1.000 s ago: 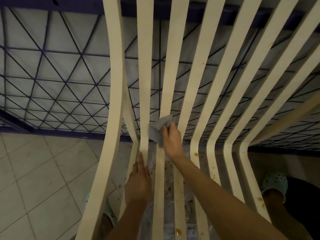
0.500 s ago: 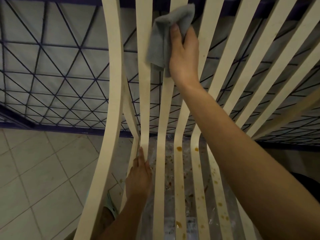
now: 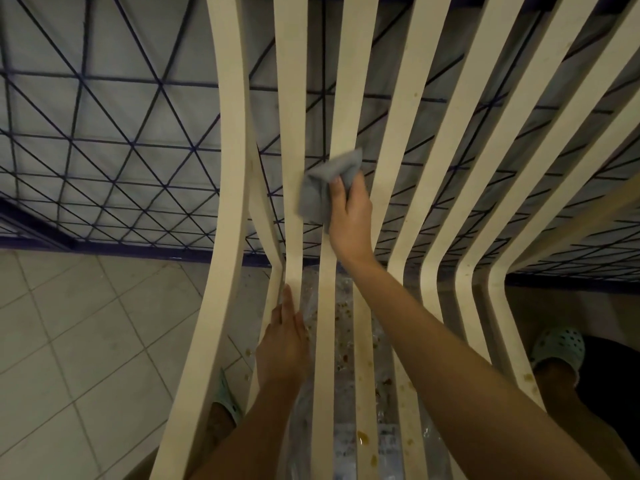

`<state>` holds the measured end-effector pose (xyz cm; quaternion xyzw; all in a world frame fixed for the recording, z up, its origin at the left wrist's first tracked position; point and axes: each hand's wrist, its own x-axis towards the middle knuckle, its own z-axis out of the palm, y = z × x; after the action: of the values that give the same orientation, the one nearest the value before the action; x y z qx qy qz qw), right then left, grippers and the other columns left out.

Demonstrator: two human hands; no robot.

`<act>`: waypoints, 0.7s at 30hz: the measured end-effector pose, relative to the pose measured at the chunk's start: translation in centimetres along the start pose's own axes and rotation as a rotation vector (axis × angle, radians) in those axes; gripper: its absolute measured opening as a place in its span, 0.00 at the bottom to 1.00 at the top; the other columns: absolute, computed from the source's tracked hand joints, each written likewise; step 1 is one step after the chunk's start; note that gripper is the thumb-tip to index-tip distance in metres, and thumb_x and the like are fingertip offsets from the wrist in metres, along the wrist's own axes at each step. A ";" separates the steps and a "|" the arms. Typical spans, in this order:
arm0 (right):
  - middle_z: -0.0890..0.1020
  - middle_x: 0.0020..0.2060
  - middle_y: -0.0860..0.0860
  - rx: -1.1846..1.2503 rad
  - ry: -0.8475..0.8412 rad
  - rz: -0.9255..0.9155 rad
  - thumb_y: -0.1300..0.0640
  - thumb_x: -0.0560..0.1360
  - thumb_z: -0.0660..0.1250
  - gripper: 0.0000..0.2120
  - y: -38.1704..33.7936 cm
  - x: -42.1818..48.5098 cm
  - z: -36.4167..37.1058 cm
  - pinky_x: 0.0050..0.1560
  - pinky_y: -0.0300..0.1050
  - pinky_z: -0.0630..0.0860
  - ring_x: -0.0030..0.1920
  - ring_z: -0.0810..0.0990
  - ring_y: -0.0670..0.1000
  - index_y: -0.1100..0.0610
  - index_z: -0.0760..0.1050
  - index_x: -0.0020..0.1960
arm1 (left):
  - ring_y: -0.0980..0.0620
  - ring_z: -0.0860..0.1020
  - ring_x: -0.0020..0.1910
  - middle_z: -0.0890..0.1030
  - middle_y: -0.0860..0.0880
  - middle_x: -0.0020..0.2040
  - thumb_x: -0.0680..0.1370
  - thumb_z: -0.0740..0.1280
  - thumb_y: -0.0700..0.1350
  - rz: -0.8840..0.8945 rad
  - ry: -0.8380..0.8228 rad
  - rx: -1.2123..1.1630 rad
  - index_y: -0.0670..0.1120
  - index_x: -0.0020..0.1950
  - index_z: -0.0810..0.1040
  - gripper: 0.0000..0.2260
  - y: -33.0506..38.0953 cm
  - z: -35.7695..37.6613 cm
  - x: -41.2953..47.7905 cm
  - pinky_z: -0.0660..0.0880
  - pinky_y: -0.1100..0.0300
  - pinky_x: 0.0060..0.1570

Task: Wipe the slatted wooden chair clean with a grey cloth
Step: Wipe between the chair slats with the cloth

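Both forearms (image 3: 450, 368) bare; a pale mint-green right clog (image 3: 558, 345) with round holes and a matching left clog (image 3: 227, 403); a dark garment (image 3: 609, 382) beside the right leg

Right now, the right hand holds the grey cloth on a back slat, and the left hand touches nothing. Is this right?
Not quite. The head view shows the left hand resting flat on the chair seat; the right hand does hold the grey cloth on a back slat.

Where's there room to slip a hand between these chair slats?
Widest gaps lie high up, between the chair slats above the grey cloth in the right hand. They pinch tight at the seat bend, by the left hand.
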<state>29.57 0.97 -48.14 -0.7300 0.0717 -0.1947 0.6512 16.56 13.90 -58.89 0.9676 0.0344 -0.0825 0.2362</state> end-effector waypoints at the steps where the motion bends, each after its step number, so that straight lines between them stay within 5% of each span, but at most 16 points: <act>1: 0.78 0.46 0.42 -0.019 -0.014 0.022 0.53 0.83 0.55 0.10 0.8 -0.6 0.0 0.48 0.40 0.77 0.46 0.78 0.37 0.53 0.69 0.61 | 0.46 0.78 0.55 0.68 0.48 0.72 0.83 0.45 0.55 0.003 -0.001 0.003 0.55 0.79 0.43 0.25 0.0 0.0 0.0 0.76 0.51 0.46; 7: 0.78 0.47 0.44 -0.102 -0.045 0.137 0.53 0.83 0.54 0.13 4.7 -3.4 0.1 0.46 0.38 0.76 0.46 0.77 0.37 0.57 0.68 0.64 | 0.47 0.78 0.54 0.68 0.48 0.71 0.84 0.46 0.53 -0.003 -0.006 0.006 0.54 0.80 0.43 0.25 -0.1 0.1 0.1 0.76 0.52 0.43; 13: 0.75 0.45 0.41 -0.178 -0.088 0.279 0.55 0.83 0.55 0.13 7.5 -6.2 -0.2 0.40 0.25 0.70 0.45 0.77 0.41 0.57 0.69 0.65 | 0.47 0.78 0.56 0.67 0.49 0.73 0.84 0.45 0.54 0.003 -0.001 0.012 0.55 0.80 0.43 0.24 -0.3 0.2 0.2 0.74 0.54 0.43; 19: 0.78 0.49 0.47 -0.147 -0.179 0.207 0.52 0.82 0.58 0.12 3.7 -3.3 -1.4 0.48 0.41 0.76 0.48 0.78 0.42 0.57 0.70 0.62 | 0.47 0.78 0.56 0.67 0.48 0.73 0.83 0.45 0.55 0.019 0.002 -0.003 0.55 0.80 0.43 0.25 -0.3 0.1 0.2 0.76 0.52 0.45; 21: 0.78 0.48 0.43 -0.088 -0.158 0.117 0.53 0.82 0.59 0.11 0.5 -0.9 -1.3 0.48 0.35 0.76 0.48 0.78 0.37 0.56 0.70 0.61 | 0.47 0.78 0.55 0.67 0.48 0.73 0.83 0.45 0.55 0.014 0.003 0.007 0.55 0.80 0.43 0.25 -0.3 0.2 0.3 0.76 0.51 0.46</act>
<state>28.32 0.00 -48.71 -0.7657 0.0712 -0.0949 0.6322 16.76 14.10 -59.22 0.9687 0.0278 -0.0798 0.2333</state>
